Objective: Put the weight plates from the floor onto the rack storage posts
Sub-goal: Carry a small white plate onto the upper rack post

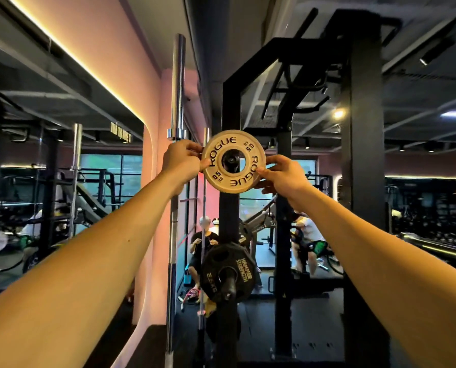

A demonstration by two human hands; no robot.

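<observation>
Left hand (180, 162) and right hand (282, 175) pinch opposite rims of the small plate (233, 162), evidently centring its bore on the upper storage post (231, 160).

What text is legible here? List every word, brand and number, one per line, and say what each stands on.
"ROGUE", printed twice on the small tan plate gripped by the left hand and right hand.
"0.5", twice on that plate; the tiny unit mark beside it is too small to read.
"HAMMER STRENGTH" on the black plate on the lower post.
"2.5 KG" on that black plate.
The lit sign on the wall at left is too blurred to read.
</observation>
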